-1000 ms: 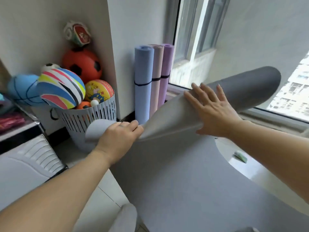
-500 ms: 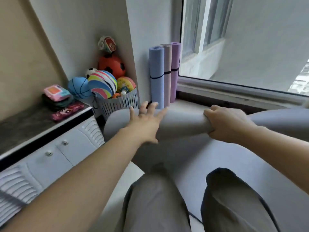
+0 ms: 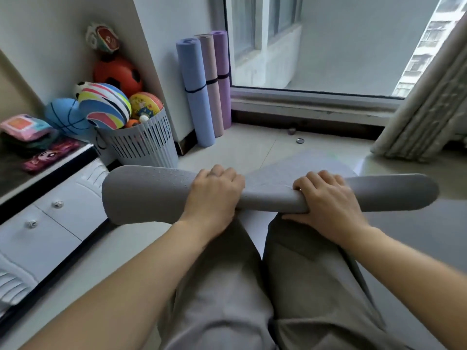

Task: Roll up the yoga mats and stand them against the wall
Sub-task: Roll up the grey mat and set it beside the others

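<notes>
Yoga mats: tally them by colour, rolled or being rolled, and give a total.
Blue: 1
Pink: 1
Purple: 1
Grey: 1, partly rolled under both hands
Total: 4

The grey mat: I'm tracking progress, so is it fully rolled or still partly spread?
Partly spread. The grey mat is a loose roll under the left hand and right hand, with flat mat still lying beyond it.

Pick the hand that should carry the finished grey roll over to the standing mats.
Left, probably. The left hand grips the grey roll on the side nearer the three standing mats; the right hand sits farther toward the curtain.
</notes>
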